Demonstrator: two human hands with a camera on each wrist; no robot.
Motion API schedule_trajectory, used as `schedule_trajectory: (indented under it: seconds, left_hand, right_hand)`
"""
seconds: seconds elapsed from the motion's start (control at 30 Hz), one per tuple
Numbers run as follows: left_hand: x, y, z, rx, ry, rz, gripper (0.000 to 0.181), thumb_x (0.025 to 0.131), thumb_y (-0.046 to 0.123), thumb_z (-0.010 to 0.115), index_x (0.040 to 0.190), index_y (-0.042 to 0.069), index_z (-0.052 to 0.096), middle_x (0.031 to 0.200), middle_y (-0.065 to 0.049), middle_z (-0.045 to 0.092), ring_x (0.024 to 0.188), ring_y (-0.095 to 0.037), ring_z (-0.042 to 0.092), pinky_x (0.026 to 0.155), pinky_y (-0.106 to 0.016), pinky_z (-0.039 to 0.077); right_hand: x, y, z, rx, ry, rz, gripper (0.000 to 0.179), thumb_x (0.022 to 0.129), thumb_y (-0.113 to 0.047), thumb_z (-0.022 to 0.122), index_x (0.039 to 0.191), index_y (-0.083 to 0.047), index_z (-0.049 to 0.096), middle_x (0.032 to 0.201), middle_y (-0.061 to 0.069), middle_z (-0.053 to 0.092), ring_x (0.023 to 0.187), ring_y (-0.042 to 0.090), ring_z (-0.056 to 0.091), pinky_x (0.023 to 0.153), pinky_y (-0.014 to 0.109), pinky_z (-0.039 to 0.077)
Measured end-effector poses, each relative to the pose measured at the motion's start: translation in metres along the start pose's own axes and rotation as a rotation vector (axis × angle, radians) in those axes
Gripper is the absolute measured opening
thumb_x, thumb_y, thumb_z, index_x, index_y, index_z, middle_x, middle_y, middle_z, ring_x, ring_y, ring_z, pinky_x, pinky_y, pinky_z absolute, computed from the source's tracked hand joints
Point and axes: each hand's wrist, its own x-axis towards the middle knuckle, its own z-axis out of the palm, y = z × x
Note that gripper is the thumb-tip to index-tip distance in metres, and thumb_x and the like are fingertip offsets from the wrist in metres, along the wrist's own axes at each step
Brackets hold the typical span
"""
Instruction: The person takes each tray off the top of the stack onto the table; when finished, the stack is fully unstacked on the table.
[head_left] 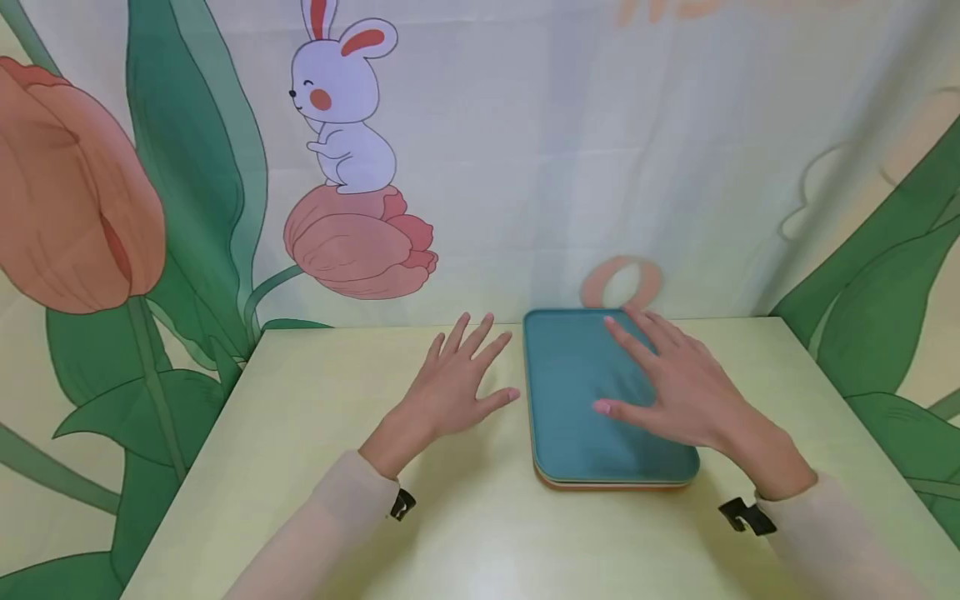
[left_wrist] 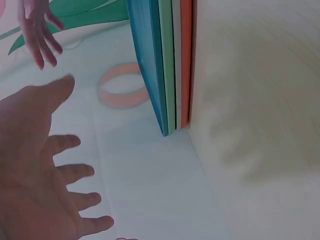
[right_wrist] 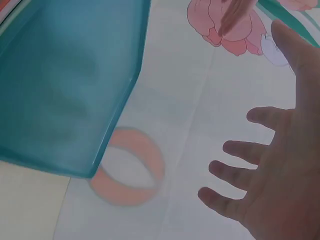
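Directly beneath the right hand (head_left: 678, 383), and just off the thumb side of the left hand (head_left: 457, 383): a stack of shallow trays (head_left: 570, 375), flat on the desk (head_left: 480, 542). Longer from wrists toward fingertips than across. Nearer of the two: the right hand, above the blue-green top and apart from it; past the left thumb, only a small gap before the stack's left edge. Both hands empty, with fingers spread wide and thumbs held out. On top, a smooth face with rounded corners, a thin raised rim and soft hand shadows. Lower down, from the left wrist, a light green layer (left_wrist: 168, 65), a pale grey layer (left_wrist: 178, 65) and an orange layer (left_wrist: 186, 65), too tightly nested to count trays for certain. Beyond the fingertips, a lightly creased cloth (head_left: 495, 167) printed with flowers and a rabbit.
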Motion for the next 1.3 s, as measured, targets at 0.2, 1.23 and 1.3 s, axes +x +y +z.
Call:
schedule_trajectory:
  seconds: [0.2,1.23,1.3]
  left_hand:
    - [0.007,-0.006,0.013,-0.314,0.102,-0.112,0.072,0.106,0.047,0.061,0.167,0.016,0.036,0.171,-0.012,0.032,0.158,-0.035,0.027,0.125,-0.055,0.029]
    - [0.033,0.040,0.099,-0.851,0.063,-0.372,0.061,0.102,0.011,0.064,0.157,-0.003,0.043,0.145,-0.020,0.057,0.124,-0.033,0.064,0.097,-0.046,0.058]
    - [0.033,0.039,0.099,-0.848,0.066,-0.379,0.060,0.101,0.009,0.064,0.157,-0.003,0.044,0.144,-0.020,0.056,0.123,-0.032,0.063,0.098,-0.045,0.057]
  right_hand:
    - [-0.014,0.020,-0.012,0.168,0.036,0.095,0.095,0.095,-0.053,0.075,0.171,-0.023,0.026,0.171,0.011,0.030,0.151,0.044,0.034,0.102,0.074,0.040]
    - [-0.046,0.100,0.077,0.890,-0.203,0.596,0.057,0.112,-0.011,0.047,0.160,0.011,0.027,0.144,0.038,0.043,0.120,0.046,0.062,0.086,0.050,0.063]
    - [-0.045,0.100,0.080,0.877,-0.207,0.593,0.056,0.111,-0.011,0.049,0.159,0.012,0.029,0.143,0.037,0.044,0.118,0.043,0.063,0.085,0.047,0.063]
